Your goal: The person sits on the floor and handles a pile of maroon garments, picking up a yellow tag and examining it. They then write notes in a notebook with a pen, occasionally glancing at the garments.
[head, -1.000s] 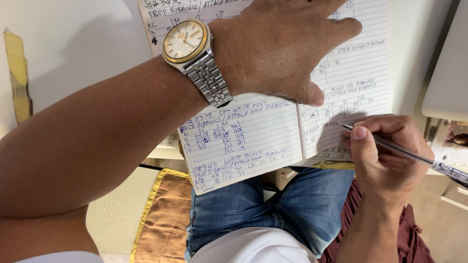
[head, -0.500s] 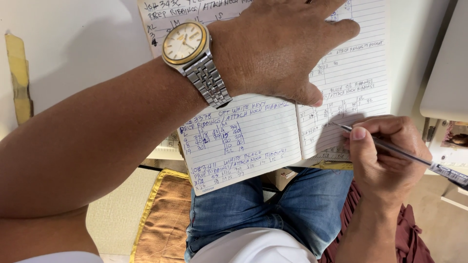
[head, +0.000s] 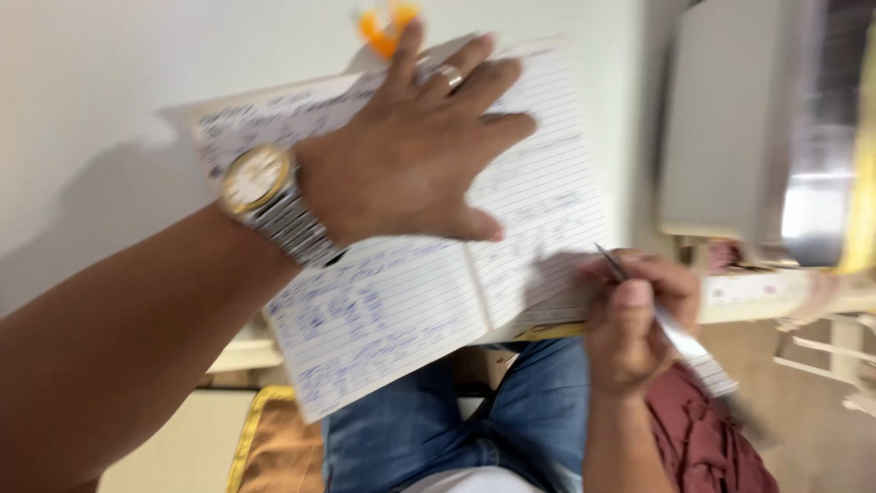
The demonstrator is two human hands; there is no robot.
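Left hand (head: 415, 169) spread flat, fingers apart, pressing on an open lined notebook (head: 411, 283) lying on a white table (head: 109, 110) at its near edge. Wristwatch (head: 260, 187) on that wrist, ring (head: 449, 78) on 1 finger. Right hand (head: 634, 315) clamped around a pen (head: 675, 333), tip touching the notebook's right page. Orange object (head: 383, 27) just beyond the fingertips, blurred. Blue jeans (head: 438, 429) below the table edge.

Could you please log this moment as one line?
left hand: flat on open lined paper notebook | right hand: holds silver pen | view: blurred
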